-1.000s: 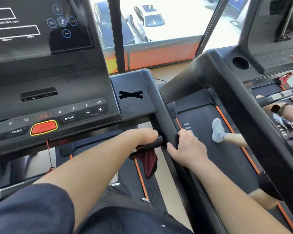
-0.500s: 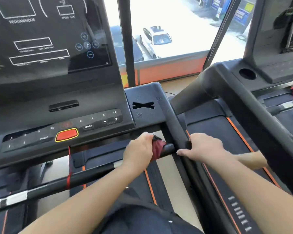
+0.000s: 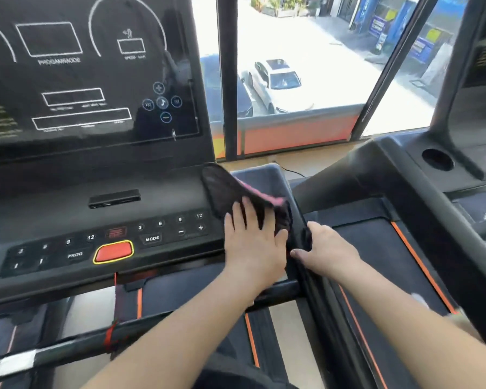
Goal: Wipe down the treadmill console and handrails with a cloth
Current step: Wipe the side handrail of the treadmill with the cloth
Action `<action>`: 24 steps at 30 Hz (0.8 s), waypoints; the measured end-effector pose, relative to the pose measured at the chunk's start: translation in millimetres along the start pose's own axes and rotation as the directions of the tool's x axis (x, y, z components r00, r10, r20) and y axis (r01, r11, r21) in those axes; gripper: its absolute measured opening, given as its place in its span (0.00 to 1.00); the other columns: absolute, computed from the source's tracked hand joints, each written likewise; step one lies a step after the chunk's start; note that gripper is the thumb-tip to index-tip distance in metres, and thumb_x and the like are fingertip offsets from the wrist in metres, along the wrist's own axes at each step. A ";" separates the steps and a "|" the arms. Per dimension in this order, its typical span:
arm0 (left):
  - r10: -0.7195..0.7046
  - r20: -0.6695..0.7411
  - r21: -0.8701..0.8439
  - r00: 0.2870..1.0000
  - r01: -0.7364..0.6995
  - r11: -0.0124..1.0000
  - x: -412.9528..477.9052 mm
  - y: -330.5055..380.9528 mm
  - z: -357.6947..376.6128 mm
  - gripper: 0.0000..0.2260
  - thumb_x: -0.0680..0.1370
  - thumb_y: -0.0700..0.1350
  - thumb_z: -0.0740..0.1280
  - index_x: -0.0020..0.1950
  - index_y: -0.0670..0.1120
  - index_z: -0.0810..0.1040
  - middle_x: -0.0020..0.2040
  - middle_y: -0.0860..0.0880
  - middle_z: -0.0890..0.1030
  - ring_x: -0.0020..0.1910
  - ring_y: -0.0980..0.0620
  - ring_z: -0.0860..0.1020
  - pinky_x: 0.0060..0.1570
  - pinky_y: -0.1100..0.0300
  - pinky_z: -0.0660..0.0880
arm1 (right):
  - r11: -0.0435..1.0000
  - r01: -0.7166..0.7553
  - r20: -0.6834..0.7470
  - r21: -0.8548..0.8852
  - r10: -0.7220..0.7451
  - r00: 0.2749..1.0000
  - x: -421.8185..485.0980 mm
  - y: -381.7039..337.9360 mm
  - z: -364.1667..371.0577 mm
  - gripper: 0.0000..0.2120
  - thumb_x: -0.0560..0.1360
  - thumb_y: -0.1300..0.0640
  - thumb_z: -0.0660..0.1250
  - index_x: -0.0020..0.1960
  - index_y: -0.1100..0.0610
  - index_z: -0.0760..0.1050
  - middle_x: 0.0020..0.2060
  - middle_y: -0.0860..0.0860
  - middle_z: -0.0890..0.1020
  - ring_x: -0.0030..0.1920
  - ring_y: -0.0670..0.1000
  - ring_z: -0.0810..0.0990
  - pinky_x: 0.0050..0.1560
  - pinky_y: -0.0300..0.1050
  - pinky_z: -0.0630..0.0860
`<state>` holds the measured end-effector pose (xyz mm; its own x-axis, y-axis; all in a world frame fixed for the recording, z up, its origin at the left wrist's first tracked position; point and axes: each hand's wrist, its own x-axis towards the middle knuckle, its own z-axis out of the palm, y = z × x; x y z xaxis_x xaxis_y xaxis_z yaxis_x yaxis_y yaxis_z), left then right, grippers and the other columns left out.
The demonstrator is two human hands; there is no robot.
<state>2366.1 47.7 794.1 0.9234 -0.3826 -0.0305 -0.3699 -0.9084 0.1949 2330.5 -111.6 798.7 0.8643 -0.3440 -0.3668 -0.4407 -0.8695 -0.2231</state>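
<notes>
Ahead of me a big window (image 3: pixel 300 66) floods daylight in — white car (image 3: pixel 275 84) parked below, orange sill (image 3: pixel 298 136), neighbouring treadmill (image 3: pixel 432 192) right.

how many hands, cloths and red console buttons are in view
hands: 2, the left hand and the right hand
cloths: 1, the dark cloth under the left hand
red buttons: 1, the red button
total: 4

console (image 3: pixel 101 192) buttons MODE, PROG, 3, 6, 9, 12 (screen text blurred)
</notes>
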 end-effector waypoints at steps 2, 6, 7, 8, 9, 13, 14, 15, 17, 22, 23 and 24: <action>0.002 0.166 0.099 0.986 -0.019 0.995 21.6 -5.9 31.2 0.29 0.84 0.60 0.45 0.82 0.49 0.55 0.82 0.33 0.48 0.81 0.34 0.43 0.78 0.37 0.40 | 0.999 0.019 -0.010 0.039 -0.019 1.000 10.2 -0.5 2.0 0.25 0.73 0.39 0.69 0.64 0.51 0.68 0.62 0.51 0.77 0.62 0.55 0.77 0.57 0.56 0.78; 0.052 0.144 0.161 0.988 -0.075 0.984 61.3 -12.0 41.6 0.31 0.84 0.61 0.44 0.83 0.48 0.53 0.82 0.32 0.44 0.81 0.34 0.39 0.77 0.38 0.33 | 0.996 0.034 -0.015 0.081 -0.032 0.999 30.8 -10.9 -2.6 0.29 0.76 0.42 0.69 0.70 0.55 0.66 0.69 0.52 0.74 0.68 0.56 0.74 0.63 0.57 0.76; 0.054 0.139 0.151 0.989 -0.075 0.986 76.5 -16.1 38.0 0.31 0.84 0.62 0.44 0.83 0.49 0.52 0.82 0.33 0.44 0.81 0.34 0.39 0.77 0.39 0.33 | 0.996 0.037 -0.013 0.082 -0.036 0.999 36.2 -14.5 -4.5 0.30 0.75 0.42 0.70 0.70 0.55 0.66 0.69 0.52 0.74 0.68 0.56 0.74 0.63 0.57 0.76; 0.049 0.137 0.146 0.989 -0.069 0.987 92.4 -21.7 33.8 0.30 0.83 0.62 0.44 0.83 0.50 0.52 0.82 0.34 0.43 0.81 0.35 0.39 0.77 0.39 0.33 | 0.996 0.035 -0.002 0.081 -0.035 0.999 41.8 -17.7 -6.1 0.31 0.75 0.41 0.71 0.70 0.55 0.66 0.68 0.52 0.75 0.68 0.56 0.75 0.63 0.57 0.76; 0.038 0.136 0.148 0.990 -0.058 0.987 107.3 -27.3 30.6 0.30 0.83 0.62 0.44 0.83 0.52 0.52 0.83 0.35 0.43 0.81 0.36 0.38 0.77 0.40 0.33 | 0.997 0.022 0.018 0.071 -0.024 1.000 46.6 -20.9 -8.3 0.31 0.74 0.41 0.72 0.70 0.55 0.66 0.67 0.52 0.75 0.67 0.56 0.75 0.61 0.56 0.77; 0.063 0.157 0.137 0.986 -0.085 0.987 96.9 -28.7 30.6 0.29 0.84 0.59 0.44 0.83 0.49 0.51 0.83 0.35 0.45 0.81 0.35 0.38 0.78 0.38 0.36 | 0.999 -0.037 0.070 -0.012 0.038 0.997 60.1 -27.3 -22.6 0.33 0.68 0.41 0.78 0.65 0.53 0.69 0.60 0.52 0.79 0.60 0.57 0.79 0.53 0.51 0.78; 0.111 0.152 0.130 0.982 -0.131 0.983 76.0 -25.6 32.1 0.29 0.84 0.58 0.45 0.83 0.46 0.52 0.83 0.35 0.47 0.81 0.34 0.40 0.78 0.37 0.37 | 0.999 -0.041 0.069 -0.027 0.043 0.997 61.7 -28.2 -24.5 0.31 0.67 0.42 0.79 0.62 0.53 0.70 0.58 0.51 0.79 0.58 0.57 0.80 0.51 0.51 0.77; 0.171 0.150 0.121 0.974 -0.189 0.974 53.5 -24.1 33.0 0.30 0.84 0.57 0.48 0.83 0.44 0.52 0.82 0.35 0.49 0.81 0.34 0.42 0.78 0.38 0.38 | 0.998 -0.041 0.068 -0.044 0.044 0.997 63.2 -29.5 -25.1 0.28 0.67 0.44 0.79 0.59 0.52 0.70 0.55 0.51 0.80 0.56 0.57 0.80 0.49 0.50 0.77; 0.256 0.192 0.121 0.947 -0.282 0.952 26.4 -29.6 29.1 0.31 0.83 0.55 0.52 0.83 0.43 0.50 0.83 0.34 0.48 0.81 0.34 0.42 0.79 0.38 0.39 | 0.996 -0.041 0.069 -0.075 0.046 0.997 65.2 -33.1 -25.7 0.22 0.67 0.48 0.77 0.53 0.52 0.70 0.51 0.50 0.81 0.51 0.57 0.80 0.45 0.48 0.75; 0.250 0.226 0.087 0.941 -0.275 0.957 100.7 -34.6 26.0 0.30 0.83 0.61 0.47 0.83 0.49 0.54 0.83 0.38 0.45 0.82 0.39 0.39 0.79 0.41 0.37 | 0.994 -0.056 0.095 -0.096 0.066 0.993 67.8 -43.0 -36.5 0.25 0.66 0.46 0.79 0.51 0.53 0.68 0.48 0.49 0.80 0.51 0.57 0.80 0.44 0.48 0.75; 0.223 0.227 0.068 0.948 -0.243 0.968 115.7 -33.9 26.4 0.30 0.83 0.61 0.46 0.83 0.50 0.52 0.84 0.39 0.43 0.82 0.40 0.37 0.79 0.41 0.37 | 0.993 -0.064 0.111 -0.095 0.074 0.991 66.7 -44.5 -38.4 0.27 0.65 0.44 0.80 0.51 0.54 0.67 0.46 0.49 0.78 0.51 0.56 0.79 0.44 0.48 0.74; 0.196 0.232 0.060 0.953 -0.215 0.975 123.2 -32.7 27.8 0.30 0.83 0.61 0.46 0.83 0.51 0.50 0.84 0.39 0.41 0.81 0.40 0.35 0.79 0.41 0.36 | 0.993 -0.073 0.120 -0.091 0.083 0.989 65.7 -45.5 -39.6 0.28 0.64 0.43 0.80 0.51 0.54 0.66 0.45 0.48 0.76 0.50 0.56 0.78 0.43 0.48 0.73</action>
<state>2489.1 25.6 756.8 0.7838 -0.5814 -0.2185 -0.5649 -0.8135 0.1381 2416.9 -108.7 820.5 0.7892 -0.3703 -0.4899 -0.4784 -0.8709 -0.1126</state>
